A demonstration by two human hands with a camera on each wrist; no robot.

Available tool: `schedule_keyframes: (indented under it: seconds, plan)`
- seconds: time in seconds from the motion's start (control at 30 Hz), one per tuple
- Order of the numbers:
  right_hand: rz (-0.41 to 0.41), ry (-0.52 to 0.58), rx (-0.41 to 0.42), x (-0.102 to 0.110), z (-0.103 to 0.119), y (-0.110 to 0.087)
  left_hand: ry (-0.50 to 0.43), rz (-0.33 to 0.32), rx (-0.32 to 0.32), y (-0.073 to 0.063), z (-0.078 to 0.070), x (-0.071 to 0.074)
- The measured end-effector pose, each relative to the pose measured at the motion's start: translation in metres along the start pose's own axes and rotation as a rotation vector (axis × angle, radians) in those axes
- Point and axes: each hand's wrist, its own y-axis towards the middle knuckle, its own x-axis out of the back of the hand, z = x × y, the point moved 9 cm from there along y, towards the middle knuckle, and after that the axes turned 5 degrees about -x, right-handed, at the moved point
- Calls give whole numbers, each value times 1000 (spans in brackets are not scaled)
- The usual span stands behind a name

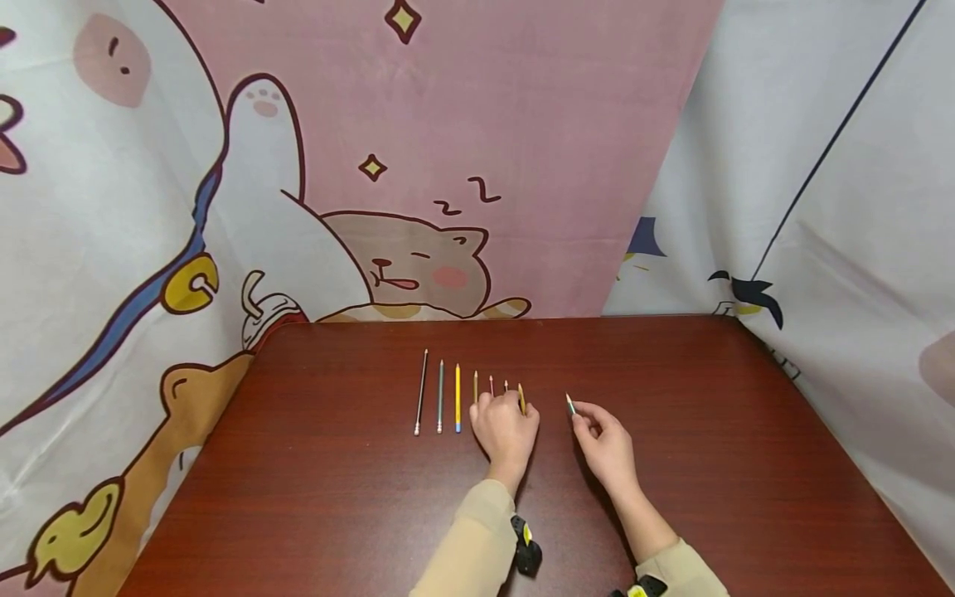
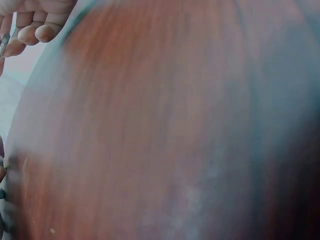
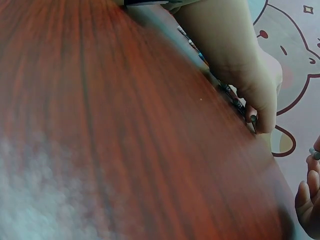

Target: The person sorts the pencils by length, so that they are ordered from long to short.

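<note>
A row of pencils lies across the table in the head view. My left hand (image 1: pixel 506 427) is over the row's right part and covers the lower ends of several pencils. Its thumb and forefinger pinch the rightmost one, a yellow pencil (image 1: pixel 521 396); the right wrist view shows a pencil end (image 3: pixel 253 119) between those fingers. To the right, my right hand (image 1: pixel 608 444) pinches a green pencil (image 1: pixel 570 405), its pale sharpened tip aimed up and away. This hand also appears in the left wrist view, the pencil (image 2: pixel 4 43) partly cut off at the edge.
Left of my left hand lie a dark pencil (image 1: pixel 421 394), a grey-teal pencil (image 1: pixel 440 398) and a yellow pencil with a blue end (image 1: pixel 458 398), spaced apart. The brown table (image 1: pixel 298 497) ends at a printed cartoon cloth (image 1: pixel 559 166) behind.
</note>
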Motion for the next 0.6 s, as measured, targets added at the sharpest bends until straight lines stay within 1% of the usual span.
schedule_keyframes:
  seconds: [0.17,0.3,0.43,0.6]
  plan:
    - [-8,4,5,0,0,0,-24,29,6,-1,0,-2]
    - [-10,6,7,0,-1,1,-30,37,6,-2,1,-3]
    - [-9,6,6,0,-1,1,-35,32,1,-2,0,-3]
    - [-10,7,-3,-1,-1,2,-57,5,-2,-1,0,2]
